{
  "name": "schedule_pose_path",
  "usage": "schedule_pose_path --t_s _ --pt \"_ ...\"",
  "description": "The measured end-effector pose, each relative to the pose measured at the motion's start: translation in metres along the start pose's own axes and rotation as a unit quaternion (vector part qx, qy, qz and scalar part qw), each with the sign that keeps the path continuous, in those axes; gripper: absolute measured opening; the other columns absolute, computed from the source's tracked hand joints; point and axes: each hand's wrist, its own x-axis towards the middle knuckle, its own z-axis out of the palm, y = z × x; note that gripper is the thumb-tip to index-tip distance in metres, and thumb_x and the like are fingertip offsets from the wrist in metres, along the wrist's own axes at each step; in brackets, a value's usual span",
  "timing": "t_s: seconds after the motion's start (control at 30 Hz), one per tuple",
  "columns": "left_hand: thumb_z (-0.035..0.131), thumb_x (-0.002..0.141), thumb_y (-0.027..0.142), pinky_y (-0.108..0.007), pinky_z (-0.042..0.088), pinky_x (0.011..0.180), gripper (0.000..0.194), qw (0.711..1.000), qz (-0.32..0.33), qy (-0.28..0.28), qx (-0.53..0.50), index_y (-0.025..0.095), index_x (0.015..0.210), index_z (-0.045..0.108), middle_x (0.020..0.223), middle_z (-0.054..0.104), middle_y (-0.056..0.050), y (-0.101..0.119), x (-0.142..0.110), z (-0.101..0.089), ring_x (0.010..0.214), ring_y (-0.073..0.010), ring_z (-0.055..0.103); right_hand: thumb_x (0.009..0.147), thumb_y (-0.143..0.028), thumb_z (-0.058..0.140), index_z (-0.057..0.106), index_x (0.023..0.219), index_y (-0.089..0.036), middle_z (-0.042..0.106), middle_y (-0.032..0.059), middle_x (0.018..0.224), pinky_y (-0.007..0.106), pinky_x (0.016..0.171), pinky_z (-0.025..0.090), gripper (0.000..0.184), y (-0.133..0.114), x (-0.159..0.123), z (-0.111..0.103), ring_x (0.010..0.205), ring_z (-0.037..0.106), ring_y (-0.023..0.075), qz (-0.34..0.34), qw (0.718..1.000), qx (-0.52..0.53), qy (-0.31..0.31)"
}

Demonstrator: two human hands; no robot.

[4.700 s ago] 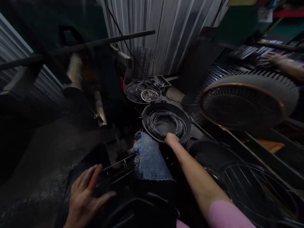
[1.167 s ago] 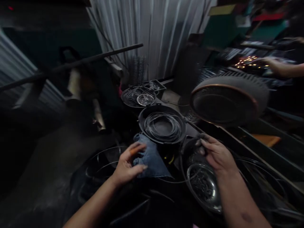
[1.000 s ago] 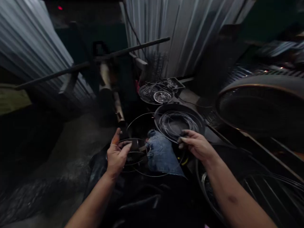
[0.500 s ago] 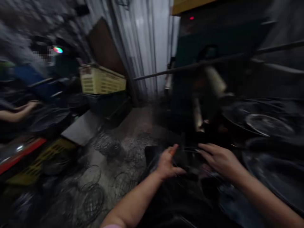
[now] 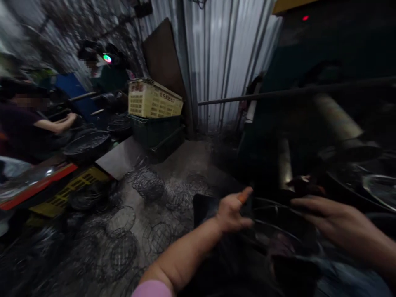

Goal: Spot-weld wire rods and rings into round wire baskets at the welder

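My left hand is curled at the left rim of a thin wire ring frame held low in front of me, its thumb raised with an orange tip. My right hand reaches in from the right, its fingers stretched along the frame's far rim and smeared by motion. A dark square block sits just left of my left hand. Beneath the hands everything is dark and hard to make out.
Several wire mesh guards lie scattered on the wet floor. A yellow crate sits on a green one by the corrugated wall. A person's hand works at a bench on the left beside a black pan. A metal bar crosses on the right.
My view has swung left from the pans of wire coils to the floor and crates. Both hands came together on the wire ring frame and shifted slightly right.
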Motion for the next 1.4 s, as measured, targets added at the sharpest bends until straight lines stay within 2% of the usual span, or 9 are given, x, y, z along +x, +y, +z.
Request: schedule_pose_path --t_s 0.1,0.13,0.2,0.3,0.43,0.63,0.97,1.4 --pt "0.071 0.068 0.025 -0.039 0.043 0.102 0.073 0.996 0.035 0.03 0.073 0.021 0.137 0.049 0.129 0.057 -0.01 0.012 0.022 -0.017 0.118 -0.0253 0.054 0.073 -0.039 0.06 0.076 0.084 -0.025 0.072 0.008 0.084 0.031 0.07 0.055 0.023 0.001 -0.007 -0.032 0.076 0.068 0.0234 0.064 0.994 0.082 -0.009" --pt "0.069 0.069 0.023 -0.04 0.044 0.101 0.066 0.994 0.042 0.032 0.095 0.023 0.133 0.053 0.128 0.058 -0.01 0.014 0.029 -0.018 0.117 -0.025 0.055 0.072 -0.04 0.061 0.076 0.085 -0.023 0.072 0.0076 0.085 0.032 0.071 0.054 0.025 -0.001 -0.009 -0.035 0.077 0.068 0.0236 0.079 0.99 0.117 -0.023" --pt "0.066 0.071 0.016 -0.04 0.045 0.1 0.061 0.99 0.068 0.041 0.117 0.024 0.131 0.055 0.127 0.057 -0.01 0.015 0.042 -0.015 0.116 -0.0242 0.055 0.073 -0.042 0.063 0.075 0.083 -0.021 0.07 0.0061 0.079 0.031 0.067 0.052 0.027 0.0 -0.01 -0.034 0.073 0.065 0.0217 0.083 0.985 0.153 -0.011" --pt "0.066 0.071 0.013 -0.041 0.046 0.099 0.054 0.981 0.119 0.049 0.145 0.025 0.124 0.061 0.127 0.056 -0.01 0.013 0.057 -0.002 0.116 -0.0257 0.055 0.075 -0.042 0.065 0.074 0.076 -0.019 0.063 0.0032 0.069 0.026 0.06 0.046 0.025 0.013 -0.009 -0.022 0.065 0.058 0.0163 0.112 0.975 0.17 0.094" --pt "0.065 0.072 0.012 -0.042 0.049 0.095 0.045 0.972 0.159 0.058 0.161 0.023 0.115 0.067 0.126 0.056 -0.011 0.014 0.071 0.013 0.114 -0.0265 0.056 0.073 -0.041 0.07 0.073 0.073 -0.019 0.058 0.0021 0.069 0.025 0.06 0.044 0.022 0.037 -0.015 -0.01 0.065 0.055 0.0145 0.139 0.942 0.197 0.233" --pt "0.064 0.078 0.019 -0.045 0.05 0.095 0.032 0.968 0.174 0.061 0.171 0.021 0.109 0.069 0.126 0.056 -0.012 0.013 0.089 0.027 0.116 -0.0277 0.055 0.071 -0.03 0.072 0.07 0.066 -0.02 0.059 0.0005 0.066 0.026 0.061 0.044 0.012 0.053 -0.015 -0.003 0.063 0.055 0.0139 0.128 0.911 0.23 0.317" --pt "0.065 0.079 0.019 -0.045 0.048 0.098 0.032 0.957 0.208 0.084 0.185 0.024 0.111 0.068 0.129 0.055 -0.009 -0.001 0.108 0.033 0.117 -0.0263 0.055 0.077 -0.025 0.071 0.069 0.069 -0.022 0.061 -0.0004 0.067 0.03 0.069 0.043 0.009 0.062 0.005 0.003 0.065 0.056 0.0143 0.065 0.921 0.163 0.347" --pt "0.064 0.081 0.026 -0.043 0.046 0.102 0.027 0.973 0.17 0.085 0.134 0.022 0.106 0.07 0.129 0.056 -0.008 -0.018 0.122 0.034 0.118 -0.0248 0.055 0.076 -0.03 0.072 0.069 0.07 -0.022 0.058 -0.0001 0.066 0.029 0.065 0.044 0.01 0.07 0.025 0.004 0.064 0.056 0.0147 0.068 0.923 0.153 0.346"
